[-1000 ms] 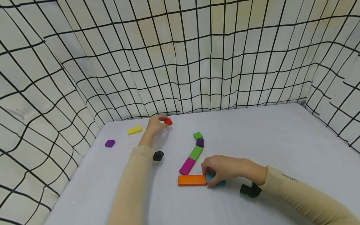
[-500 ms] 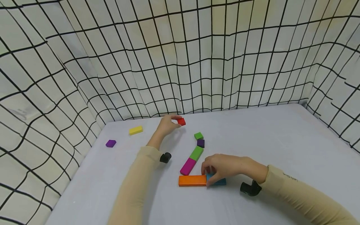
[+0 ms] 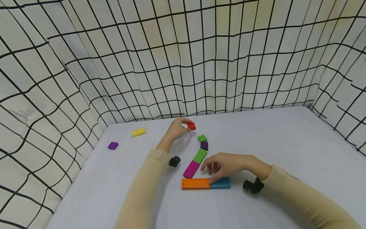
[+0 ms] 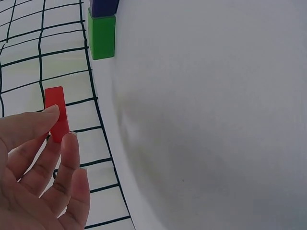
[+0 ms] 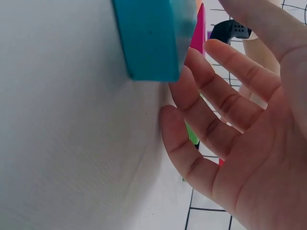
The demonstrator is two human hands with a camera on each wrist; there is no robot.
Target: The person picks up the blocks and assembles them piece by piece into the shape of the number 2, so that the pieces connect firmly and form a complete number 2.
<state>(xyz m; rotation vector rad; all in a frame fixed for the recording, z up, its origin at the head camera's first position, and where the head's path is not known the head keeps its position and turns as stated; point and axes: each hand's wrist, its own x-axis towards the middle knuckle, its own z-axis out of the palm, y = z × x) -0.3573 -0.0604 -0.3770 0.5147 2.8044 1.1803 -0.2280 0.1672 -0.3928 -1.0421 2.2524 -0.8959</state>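
Observation:
Between thumb and fingers, my left hand (image 3: 178, 128) pinches a small red block (image 4: 57, 112) near the table's far edge. Just right of it lie a small green block (image 3: 202, 138) and a dark purple block (image 3: 204, 146). From there a longer green block (image 3: 199, 156) and a magenta block (image 3: 191, 169) run in a slanting line toward an orange block (image 3: 195, 183). Against the orange block's right end sits a blue block (image 3: 220, 183). My right hand (image 3: 228, 165) hovers over the blue block with loosely bent, spread fingers and holds nothing. Whether its thumb touches the blocks I cannot tell.
A yellow block (image 3: 138, 132) and a purple block (image 3: 112, 145) lie apart on the left of the white table (image 3: 274, 140). Black netting (image 3: 200, 70) over white sheeting stands at the back and both sides. Each wrist carries a small black camera (image 3: 254, 186).
My left hand has carried the red block rightward toward the small green block. My right hand has let go of the blue block and lifted slightly away.

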